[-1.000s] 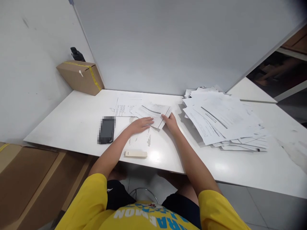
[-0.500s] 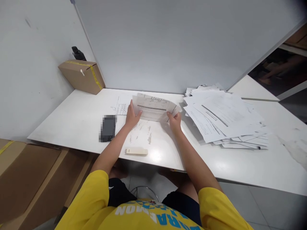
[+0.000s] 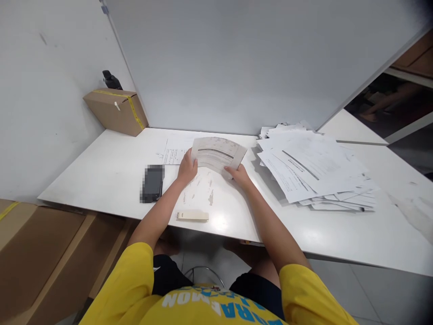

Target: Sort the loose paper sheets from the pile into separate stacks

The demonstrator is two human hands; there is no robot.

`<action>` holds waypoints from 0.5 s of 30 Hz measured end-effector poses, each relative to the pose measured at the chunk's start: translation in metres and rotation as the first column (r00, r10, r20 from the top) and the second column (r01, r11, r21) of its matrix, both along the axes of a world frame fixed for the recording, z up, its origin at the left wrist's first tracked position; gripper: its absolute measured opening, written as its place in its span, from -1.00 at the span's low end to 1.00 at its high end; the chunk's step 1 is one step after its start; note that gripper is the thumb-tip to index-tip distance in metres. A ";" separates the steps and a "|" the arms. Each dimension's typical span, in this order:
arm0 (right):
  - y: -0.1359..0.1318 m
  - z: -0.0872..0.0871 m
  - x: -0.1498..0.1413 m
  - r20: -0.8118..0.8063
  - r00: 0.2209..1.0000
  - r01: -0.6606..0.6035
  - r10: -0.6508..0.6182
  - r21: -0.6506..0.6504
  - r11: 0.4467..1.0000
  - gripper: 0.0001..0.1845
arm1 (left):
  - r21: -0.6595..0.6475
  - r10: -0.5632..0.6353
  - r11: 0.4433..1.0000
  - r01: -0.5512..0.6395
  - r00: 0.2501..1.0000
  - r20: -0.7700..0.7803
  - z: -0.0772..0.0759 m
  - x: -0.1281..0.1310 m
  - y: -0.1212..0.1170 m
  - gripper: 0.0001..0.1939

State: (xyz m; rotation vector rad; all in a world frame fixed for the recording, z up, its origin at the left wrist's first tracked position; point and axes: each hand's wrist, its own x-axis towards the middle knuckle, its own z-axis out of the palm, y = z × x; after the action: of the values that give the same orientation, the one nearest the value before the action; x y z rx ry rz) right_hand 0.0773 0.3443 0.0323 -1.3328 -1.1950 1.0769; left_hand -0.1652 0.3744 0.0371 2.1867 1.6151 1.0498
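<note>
Between my two hands a few printed paper sheets (image 3: 216,153) are held up above the table, bowed slightly. My left hand (image 3: 187,167) grips their left edge, thumb in front and fingers behind. At the lower right edge, my right hand (image 3: 238,174) pinches them with the thumb on top; its other fingers are partly hidden. Behind my left hand a printed sheet (image 3: 172,151) lies flat on the table. Nearer to me rests a cream-coloured stapler (image 3: 192,216), apart from both hands.
A messy pile of printed papers (image 3: 311,167) covers the right part of the white table (image 3: 101,180). A dark, blurred-out device (image 3: 153,183) lies by my left forearm. A cardboard box (image 3: 115,110) with yellow tape stands at the back left, a black object (image 3: 111,80) behind it. Partition walls (image 3: 219,67) enclose the back.
The loose, uneven sheets now sit closer together with neater edges. My right hand has moved left and slightly down, towards my left hand.
</note>
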 end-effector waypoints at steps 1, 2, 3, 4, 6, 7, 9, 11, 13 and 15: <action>-0.001 0.000 0.000 0.041 0.998 -0.035 0.037 -0.044 0.998 -0.50 | 0.009 0.000 1.000 0.000 0.999 0.035 -0.001 0.000 0.001 -0.39; -0.001 0.000 0.000 0.079 0.995 -0.054 0.060 -0.066 0.996 -0.52 | 0.021 -0.004 1.000 0.003 0.997 0.074 -0.003 -0.001 0.001 -0.40; -0.001 0.002 0.000 0.109 0.992 -0.060 0.067 -0.066 0.996 -0.55 | 0.033 -0.013 0.999 0.009 0.994 0.110 -0.004 -0.001 0.002 -0.40; 0.000 0.004 0.001 0.132 0.989 -0.052 0.059 -0.053 0.997 -0.58 | 0.043 -0.024 0.999 0.019 0.990 0.138 -0.006 -0.002 0.003 -0.39; 0.002 0.010 0.003 0.160 0.987 -0.001 0.008 -0.042 0.999 -0.69 | 0.056 -0.050 0.998 0.042 0.986 0.160 -0.007 -0.002 0.007 -0.37; 0.002 0.015 0.005 0.161 0.986 0.039 -0.031 -0.048 0.998 -0.74 | 0.062 -0.058 0.997 0.048 0.985 0.162 -0.006 -0.002 0.009 -0.36; -0.003 0.024 0.009 0.124 0.984 0.138 -0.130 -0.056 0.989 -0.81 | 0.081 -0.048 0.996 0.035 0.985 0.168 0.000 -0.002 0.012 -0.33; -0.020 0.031 0.015 0.020 0.970 0.241 -0.240 -0.021 0.970 -0.81 | 0.105 -0.021 0.994 0.002 0.983 0.182 0.012 -0.003 0.008 -0.38; -0.055 0.035 0.021 -0.117 0.944 0.309 -0.307 -0.002 0.951 -0.77 | 0.120 -0.060 0.992 0.045 0.990 0.129 0.030 -0.009 -0.008 -0.48; -0.108 0.034 0.026 -0.205 0.928 0.300 -0.310 -0.080 0.951 -0.70 | 0.071 -0.219 0.973 0.218 0.976 -0.001 0.052 -0.018 -0.041 -0.57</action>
State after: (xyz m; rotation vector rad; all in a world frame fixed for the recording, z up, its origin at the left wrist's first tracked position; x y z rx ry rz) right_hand 0.1036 0.2362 0.0667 -1.3483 -0.7754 0.9977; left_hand -0.1830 0.3329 0.0895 2.3387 1.3150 1.0618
